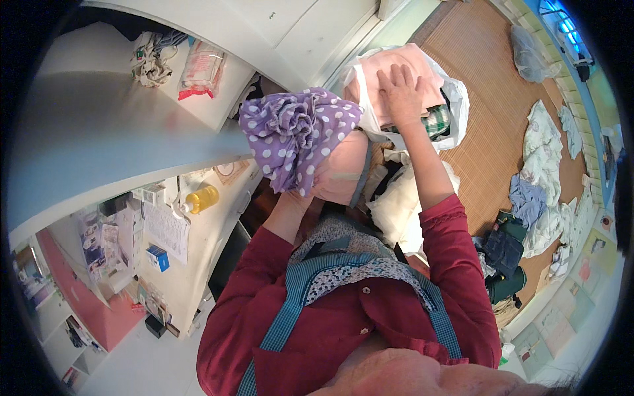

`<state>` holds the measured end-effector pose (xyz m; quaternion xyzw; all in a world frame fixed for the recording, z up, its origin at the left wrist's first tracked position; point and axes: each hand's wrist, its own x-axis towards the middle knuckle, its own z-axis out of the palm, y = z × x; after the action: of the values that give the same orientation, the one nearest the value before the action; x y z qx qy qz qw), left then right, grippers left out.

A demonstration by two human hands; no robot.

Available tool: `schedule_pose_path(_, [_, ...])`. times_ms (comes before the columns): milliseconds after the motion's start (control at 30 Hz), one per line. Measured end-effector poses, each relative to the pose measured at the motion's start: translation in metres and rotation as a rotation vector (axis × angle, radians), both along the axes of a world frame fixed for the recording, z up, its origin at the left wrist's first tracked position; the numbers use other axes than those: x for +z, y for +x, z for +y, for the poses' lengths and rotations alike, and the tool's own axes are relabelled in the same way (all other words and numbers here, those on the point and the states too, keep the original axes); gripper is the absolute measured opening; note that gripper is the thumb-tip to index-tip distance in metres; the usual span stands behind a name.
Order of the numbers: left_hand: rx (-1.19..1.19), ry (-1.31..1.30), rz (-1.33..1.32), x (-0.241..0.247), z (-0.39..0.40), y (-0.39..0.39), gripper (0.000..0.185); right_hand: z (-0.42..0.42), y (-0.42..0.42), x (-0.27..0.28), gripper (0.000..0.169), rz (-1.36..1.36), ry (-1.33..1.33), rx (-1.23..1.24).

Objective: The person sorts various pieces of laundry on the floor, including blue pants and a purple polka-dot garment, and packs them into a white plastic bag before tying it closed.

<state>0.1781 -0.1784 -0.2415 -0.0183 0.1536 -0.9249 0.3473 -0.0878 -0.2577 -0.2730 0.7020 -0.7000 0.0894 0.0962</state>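
Note:
My right hand (402, 96) lies spread, palm down, on folded pink cloth (371, 67) at the top of a white plastic bag (461, 101). Green plaid cloth (437, 121) shows in the bag beside my wrist. My left hand (297, 199) supports a bundle from below, its fingers mostly hidden under the cloth. The bundle has purple polka-dot fabric (302, 133) gathered on top and a pink piece with a grey edge (342, 171) beside it. A cream-white bundle (401, 208) lies below the bag, near my right forearm.
A woven bamboo mat (483, 99) spreads to the right, with rumpled clothes (505, 242) and a floral cloth (542, 143) on it. At left, an open cabinet shelf holds a plastic-wrapped packet (202, 69). A desk below bears a bottle of yellow liquid (202, 199) and a blue box (157, 258).

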Motion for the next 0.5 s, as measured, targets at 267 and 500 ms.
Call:
schedule_pose_path(267, [0.118,-0.029,-0.343,-0.014,-0.017,0.036,0.033,-0.059,0.009,-0.026,0.039,0.056,0.007,0.101])
schedule_pose_path(500, [0.148,-0.123,-0.689,-0.022,-0.033,0.069,0.034,-0.055,0.023,-0.012,0.037,-0.014,-0.058,0.176])
